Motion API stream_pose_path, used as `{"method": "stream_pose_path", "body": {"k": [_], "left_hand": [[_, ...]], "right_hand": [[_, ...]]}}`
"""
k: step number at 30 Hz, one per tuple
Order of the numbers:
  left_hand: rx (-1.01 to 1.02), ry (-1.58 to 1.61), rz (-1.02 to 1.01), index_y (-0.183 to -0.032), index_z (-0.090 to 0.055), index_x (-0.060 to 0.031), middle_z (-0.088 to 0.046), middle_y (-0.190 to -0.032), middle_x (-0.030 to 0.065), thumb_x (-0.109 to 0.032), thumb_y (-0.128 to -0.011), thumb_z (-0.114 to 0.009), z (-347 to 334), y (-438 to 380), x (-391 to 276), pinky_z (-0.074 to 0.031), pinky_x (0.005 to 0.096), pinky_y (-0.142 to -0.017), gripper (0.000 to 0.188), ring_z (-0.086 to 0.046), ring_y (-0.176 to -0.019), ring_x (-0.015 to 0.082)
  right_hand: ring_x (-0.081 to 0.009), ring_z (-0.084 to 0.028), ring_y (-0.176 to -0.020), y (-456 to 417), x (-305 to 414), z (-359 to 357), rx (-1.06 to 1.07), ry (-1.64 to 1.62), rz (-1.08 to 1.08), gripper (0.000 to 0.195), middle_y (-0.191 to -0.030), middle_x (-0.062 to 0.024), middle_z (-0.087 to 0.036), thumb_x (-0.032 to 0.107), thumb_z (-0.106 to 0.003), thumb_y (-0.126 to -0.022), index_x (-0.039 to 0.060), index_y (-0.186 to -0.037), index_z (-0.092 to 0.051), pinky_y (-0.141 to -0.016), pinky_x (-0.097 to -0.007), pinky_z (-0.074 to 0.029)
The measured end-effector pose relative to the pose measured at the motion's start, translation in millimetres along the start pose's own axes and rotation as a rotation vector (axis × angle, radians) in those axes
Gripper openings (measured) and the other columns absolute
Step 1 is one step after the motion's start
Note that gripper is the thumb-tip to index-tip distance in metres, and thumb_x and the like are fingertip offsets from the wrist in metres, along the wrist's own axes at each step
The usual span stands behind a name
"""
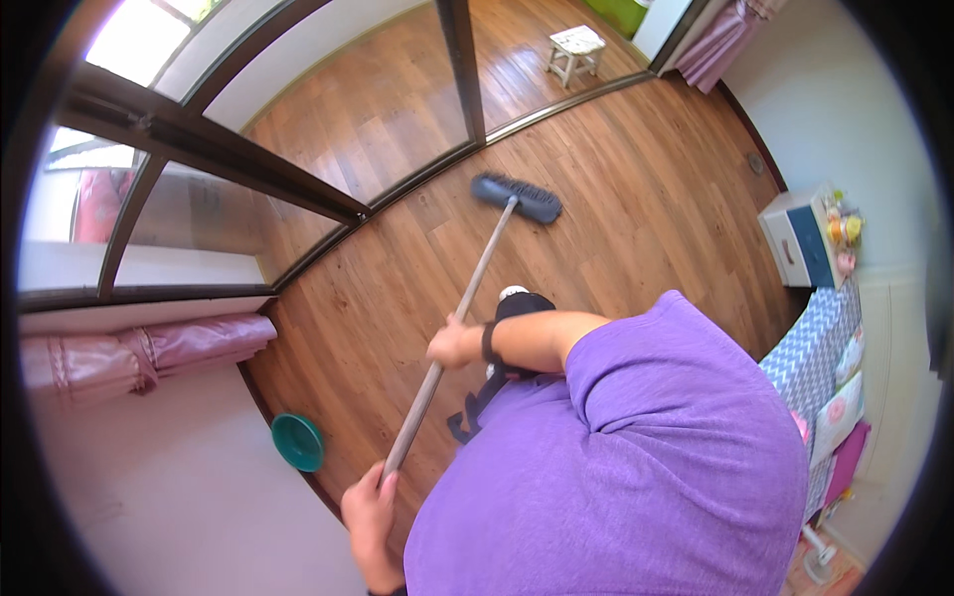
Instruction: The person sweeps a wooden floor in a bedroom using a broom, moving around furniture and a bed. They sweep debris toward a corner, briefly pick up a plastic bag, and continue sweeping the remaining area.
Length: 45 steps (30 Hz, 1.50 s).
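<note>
A long pole of weathered wood runs slantwise across the wooden floor, and both hands are closed around it. Nearer its top end is my left hand [369, 506], low in the picture. My right hand [455, 343], with a dark band at the wrist, grips the pole about midway. At the far end, a wide dark grey mop or broom head [516, 197] with a fringed edge rests on the floor near the sliding door's track. The pole [417, 410] passes beside my shoe [513, 291].
Dark-framed glass sliding doors [406, 194] stand ahead and left. A green plastic basin [298, 442] lies left by the wall, below a tied pink curtain [201, 350]. Beyond the track is a white stool [576, 56]. At right are a small cabinet [796, 240] and a bed [801, 350].
</note>
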<state>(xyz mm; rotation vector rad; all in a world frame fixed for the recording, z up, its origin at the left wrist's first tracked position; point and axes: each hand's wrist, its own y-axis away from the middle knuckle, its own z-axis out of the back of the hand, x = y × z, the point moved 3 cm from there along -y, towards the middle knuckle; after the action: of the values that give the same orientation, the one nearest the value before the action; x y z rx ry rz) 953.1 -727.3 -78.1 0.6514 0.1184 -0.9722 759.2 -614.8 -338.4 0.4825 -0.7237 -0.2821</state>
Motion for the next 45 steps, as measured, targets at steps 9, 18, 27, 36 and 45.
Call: {"method": "stream_pose_path", "body": {"k": [9,18,27,36,45], "left_hand": [[0.052,-0.007,0.051,-0.094,-0.068,0.0010,-0.059,-0.058,0.0050,-0.009,-0.072,-0.072,92,-27,8,-0.042,0.0261,-0.049,0.025,-0.053,-0.051,0.0100],[0.218,-0.059,-0.127,-0.102,-0.065,-0.0003,-0.064,-0.069,0.0077,-0.014,-0.077,-0.070,49,-192,-152,-0.048,0.0274,-0.057,0.029,-0.060,-0.060,0.0136],[0.617,0.151,-0.063,-0.113,-0.060,0.0000,-0.055,-0.072,0.0003,-0.009,-0.077,-0.064,-24,-204,-170,-0.044,0.0266,-0.055,0.037,-0.052,-0.061,0.0100],[0.501,0.399,-0.003,-0.113,-0.057,0.0013,-0.053,-0.070,-0.0005,-0.006,-0.078,-0.061,22,-217,-198,-0.042,0.0247,-0.050,0.036,-0.049,-0.058,0.0080],[0.336,0.242,-0.150,-0.103,-0.054,0.0020,-0.057,-0.072,0.0077,-0.011,-0.081,-0.056,-67,-356,-356,-0.046,0.0306,-0.057,0.025,-0.056,-0.064,0.0150]], "right_hand": [[-0.0304,-0.062,-0.097,7,40,51,-0.166,-0.459,0.179,0.021,-0.092,-0.0063,-0.067,0.016,-0.065,-0.072,0.0171,-0.093,-0.067,-0.092,-0.0606,-0.036],[-0.0279,-0.062,-0.098,50,-148,94,-0.525,-0.268,-0.275,0.020,-0.093,-0.0075,-0.068,0.018,-0.064,-0.072,0.0178,-0.092,-0.068,-0.086,-0.0589,-0.041],[-0.0248,-0.054,-0.097,110,-204,72,-0.791,-0.216,-0.329,0.008,-0.090,-0.0012,-0.058,0.015,-0.059,-0.077,0.0172,-0.085,-0.059,-0.071,-0.0424,-0.049],[-0.0230,-0.053,-0.098,95,-224,188,-1.050,-0.078,-0.172,0.005,-0.088,0.0002,-0.056,0.015,-0.056,-0.077,0.0179,-0.081,-0.057,-0.068,-0.0461,-0.045],[-0.0298,-0.056,-0.100,140,-395,270,-1.223,-0.417,-0.310,0.016,-0.100,-0.0103,-0.059,0.012,-0.056,-0.078,0.0118,-0.093,-0.062,-0.086,-0.0447,-0.048]]}}
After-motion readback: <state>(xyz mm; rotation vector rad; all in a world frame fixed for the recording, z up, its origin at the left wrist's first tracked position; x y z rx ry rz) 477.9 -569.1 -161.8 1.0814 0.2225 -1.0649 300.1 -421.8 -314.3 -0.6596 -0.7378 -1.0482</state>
